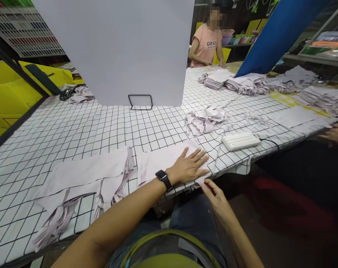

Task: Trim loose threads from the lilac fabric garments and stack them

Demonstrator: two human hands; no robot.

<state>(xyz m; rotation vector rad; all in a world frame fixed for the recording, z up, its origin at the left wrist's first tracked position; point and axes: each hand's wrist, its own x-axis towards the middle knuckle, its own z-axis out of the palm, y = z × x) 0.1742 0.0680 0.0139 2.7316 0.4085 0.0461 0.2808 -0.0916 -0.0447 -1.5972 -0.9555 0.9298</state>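
My left hand (189, 165), with a black watch (163, 180) on its wrist, lies flat with fingers spread on a pale pink fabric piece (154, 163) near the table's front edge. My right hand (215, 195) pinches the near right corner of that same fabric piece, where it hangs at the edge. Left of it lies a stack of pale fabric pieces (87, 171), with loose strips (58, 219) drooping toward the front edge. Beyond my left hand sits a crumpled heap of fabric (204, 120).
A white power strip (240, 141) with a black cable lies to the right. A large white panel (124, 48) stands over the checked tablecloth (101, 126). Fabric stacks (247, 83) line the far right, beside a blue post (275, 37). A co-worker (208, 42) stands across the table.
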